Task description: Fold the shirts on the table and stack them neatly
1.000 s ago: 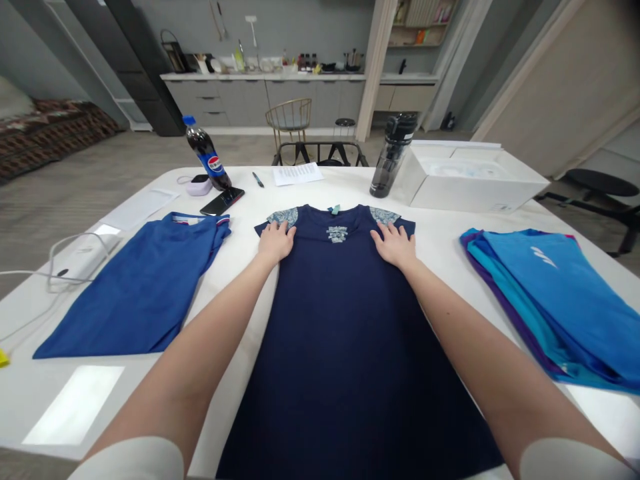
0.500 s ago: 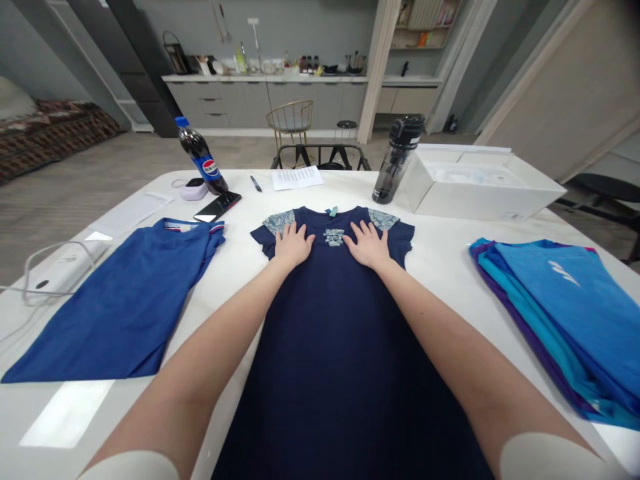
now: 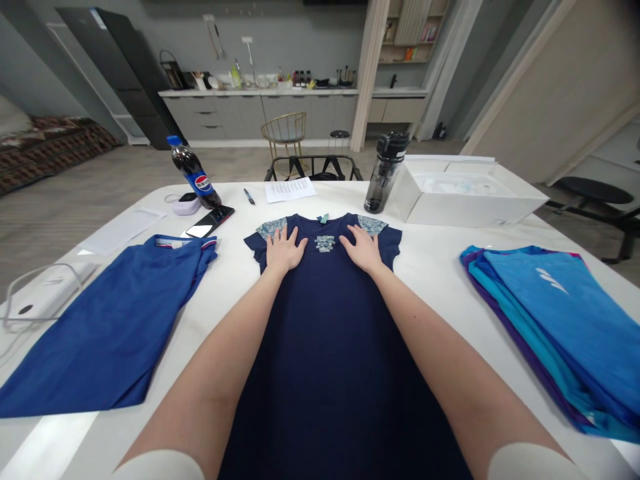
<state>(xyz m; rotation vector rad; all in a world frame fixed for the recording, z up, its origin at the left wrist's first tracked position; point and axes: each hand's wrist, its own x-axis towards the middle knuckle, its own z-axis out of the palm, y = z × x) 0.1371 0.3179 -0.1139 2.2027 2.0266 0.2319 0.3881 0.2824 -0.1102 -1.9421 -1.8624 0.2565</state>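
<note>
A navy short-sleeved garment (image 3: 335, 333) with patterned shoulders lies spread on the white table, its neckline at the far side and its lower part running out of view at the bottom. My left hand (image 3: 285, 250) rests flat on its upper left, just below the patterned shoulder, fingers spread. On the upper right my right hand (image 3: 363, 249) lies flat too, fingers apart. The patterned patch (image 3: 325, 244) on the chest shows between my hands. Neither hand grips the cloth.
A blue shirt (image 3: 110, 327) and a power strip (image 3: 47, 293) lie left. Beyond them are a phone (image 3: 211, 221), cola bottle (image 3: 195, 173), pen (image 3: 249, 197) and paper (image 3: 290, 189). Rightward are a tumbler (image 3: 385, 175), white box (image 3: 465, 200) and folded blue clothes (image 3: 560, 320).
The view has tilted and shifted slightly, so the table items appear a little lower and further left. My hands remain flat on the garment, with the left fingers slightly closer together.
</note>
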